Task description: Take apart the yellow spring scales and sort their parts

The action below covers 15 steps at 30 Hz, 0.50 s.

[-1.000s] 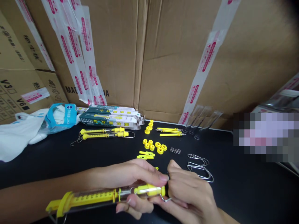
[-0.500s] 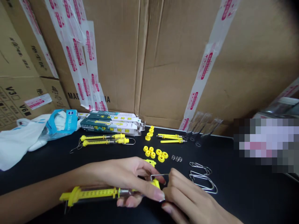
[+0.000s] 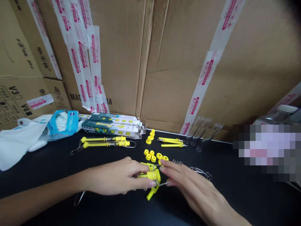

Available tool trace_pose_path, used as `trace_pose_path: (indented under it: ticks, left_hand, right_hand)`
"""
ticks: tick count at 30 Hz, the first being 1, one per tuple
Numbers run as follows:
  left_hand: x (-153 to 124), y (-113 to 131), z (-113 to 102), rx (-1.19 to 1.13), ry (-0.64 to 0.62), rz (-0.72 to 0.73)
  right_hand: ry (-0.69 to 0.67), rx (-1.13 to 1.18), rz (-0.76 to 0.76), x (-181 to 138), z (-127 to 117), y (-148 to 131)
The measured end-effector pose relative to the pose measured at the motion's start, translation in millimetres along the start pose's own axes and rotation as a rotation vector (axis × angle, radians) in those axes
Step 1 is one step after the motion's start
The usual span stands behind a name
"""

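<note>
The left hand (image 3: 119,177) grips a spring scale (image 3: 154,175) above the tabletop (image 3: 113,213), thumb and fingers closed near its yellow capped end. The right hand (image 3: 197,186) extends its fingers, held close together, to the scale's wire loop (image 3: 163,184); whether they pinch it cannot be determined. Beyond lie yellow caps (image 3: 148,157), two assembled scales (image 3: 97,144), then printed boxes (image 3: 113,128) before a cardboard panel (image 3: 174,78).
</note>
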<state>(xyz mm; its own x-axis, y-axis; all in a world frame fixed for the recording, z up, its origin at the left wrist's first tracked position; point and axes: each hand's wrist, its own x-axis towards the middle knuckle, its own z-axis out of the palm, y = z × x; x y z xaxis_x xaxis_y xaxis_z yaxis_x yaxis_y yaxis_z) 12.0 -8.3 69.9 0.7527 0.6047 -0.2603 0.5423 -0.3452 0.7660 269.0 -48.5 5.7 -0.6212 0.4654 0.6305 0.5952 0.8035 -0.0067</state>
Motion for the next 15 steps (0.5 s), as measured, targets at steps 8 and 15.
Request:
trace_pose_path:
  ticks: [8,15]
  left_hand:
    - [1.3,-0.8,-7.0,-0.198,-0.130,-0.081]
    - [-4.0,-18.8,-1.0,0.477,0.348,0.049]
  right_hand:
    - [0.217,0.090,0.025,8.2,-2.9,-1.6]
    - [0.297,0.481,0.749,22.1,-29.1,19.9]
